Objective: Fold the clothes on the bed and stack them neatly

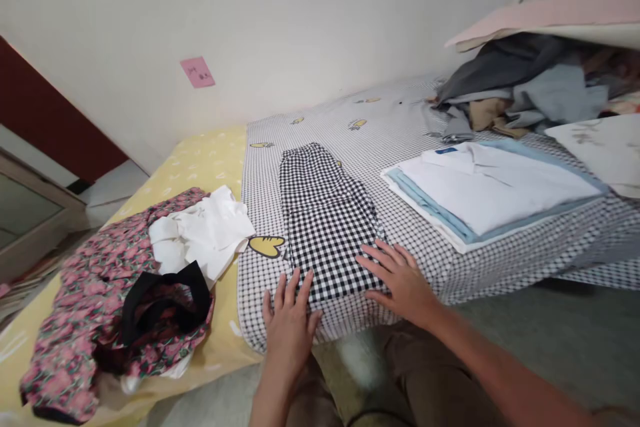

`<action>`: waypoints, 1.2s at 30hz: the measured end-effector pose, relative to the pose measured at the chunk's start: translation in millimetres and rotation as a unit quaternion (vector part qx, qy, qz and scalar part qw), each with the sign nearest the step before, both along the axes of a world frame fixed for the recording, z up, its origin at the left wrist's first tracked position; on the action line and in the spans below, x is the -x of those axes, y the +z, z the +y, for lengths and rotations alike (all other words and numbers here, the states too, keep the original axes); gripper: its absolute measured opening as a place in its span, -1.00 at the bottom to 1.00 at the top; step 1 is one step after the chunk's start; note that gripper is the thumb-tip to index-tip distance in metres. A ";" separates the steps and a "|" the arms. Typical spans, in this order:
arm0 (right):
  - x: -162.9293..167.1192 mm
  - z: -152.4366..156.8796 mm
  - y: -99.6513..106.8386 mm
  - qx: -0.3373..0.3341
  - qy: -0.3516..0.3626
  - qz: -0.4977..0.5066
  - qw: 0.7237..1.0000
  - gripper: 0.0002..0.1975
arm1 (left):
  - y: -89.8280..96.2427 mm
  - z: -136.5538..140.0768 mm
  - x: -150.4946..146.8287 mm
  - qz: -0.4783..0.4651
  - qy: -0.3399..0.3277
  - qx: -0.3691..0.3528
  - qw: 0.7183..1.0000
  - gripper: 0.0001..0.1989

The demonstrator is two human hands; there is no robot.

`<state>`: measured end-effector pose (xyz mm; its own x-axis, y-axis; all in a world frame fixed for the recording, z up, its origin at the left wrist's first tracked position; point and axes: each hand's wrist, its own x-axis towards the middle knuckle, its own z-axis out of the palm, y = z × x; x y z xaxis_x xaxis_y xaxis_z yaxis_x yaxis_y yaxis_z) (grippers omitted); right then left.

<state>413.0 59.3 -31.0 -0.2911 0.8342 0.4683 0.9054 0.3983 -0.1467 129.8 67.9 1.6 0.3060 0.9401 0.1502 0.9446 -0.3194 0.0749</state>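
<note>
A black-and-white checked garment (327,220) lies folded lengthwise and flat on the bed, its narrower end toward the wall. My left hand (290,313) rests at its near left corner, fingers stretched out, fingertips by the hem. On the near right side, my right hand (400,280) lies with fingers spread, its fingertips touching the garment's edge. Neither hand grips anything. Whether the garment is a shirt or a dress I cannot tell.
To the right lies a stack of folded shirts (500,187), white on top. A heap of grey and brown clothes (540,90) sits behind it. At left, a pink floral garment (95,293) and a white garment (203,230) lie on the yellow bedding (200,153). A wall stands behind.
</note>
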 end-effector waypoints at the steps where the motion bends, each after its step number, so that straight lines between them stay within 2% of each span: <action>1: -5.0 1.6 -1.7 0.001 0.006 0.007 1.000 -0.41 | 5.0 0.9 -0.3 -0.011 0.004 0.004 1.000 -0.38; 6: -15.7 17.5 -2.9 0.032 -0.025 0.109 0.993 -0.54 | 28.4 16.0 1.3 -0.057 0.025 0.044 0.997 -0.41; 8: -18.6 23.9 -0.6 0.037 -0.042 0.156 0.986 -0.49 | 31.4 25.2 4.0 -0.079 0.042 0.055 0.994 -0.41; 12: -21.2 30.1 3.0 0.010 -0.050 0.211 0.976 -0.37 | 24.0 40.7 11.2 -0.163 0.060 0.018 0.985 -0.35; 16: -19.2 33.1 4.3 -0.013 -0.066 0.200 0.977 -0.40 | 13.0 47.6 14.1 -0.206 0.049 -0.044 0.976 -0.31; 19: -21.8 38.9 9.1 -0.026 -0.074 0.220 0.972 -0.45 | 10.8 51.6 12.5 -0.181 0.049 -0.072 0.980 -0.23; 22: -29.0 46.3 17.2 -0.015 -0.027 0.253 0.967 -0.36 | 14.9 58.0 11.0 -0.132 0.039 -0.087 0.987 -0.19; 25: -33.8 54.4 22.8 0.039 -0.008 0.262 0.964 -0.37 | 22.3 64.9 11.9 -0.073 -0.029 -0.071 0.994 -0.12; 29: -32.0 68.3 19.2 0.071 -0.073 0.292 0.951 -0.42 | 26.0 72.3 16.7 -0.027 -0.113 -0.032 0.993 0.06; 33: -28.7 74.1 12.1 0.073 -0.104 0.261 0.957 -0.41 | 19.2 76.3 19.9 -0.036 -0.117 -0.061 0.991 -0.03; 36: -29.5 69.9 11.6 0.046 -0.056 0.182 0.981 -0.54 | 15.6 78.5 18.8 -0.047 -0.108 -0.069 0.991 -0.15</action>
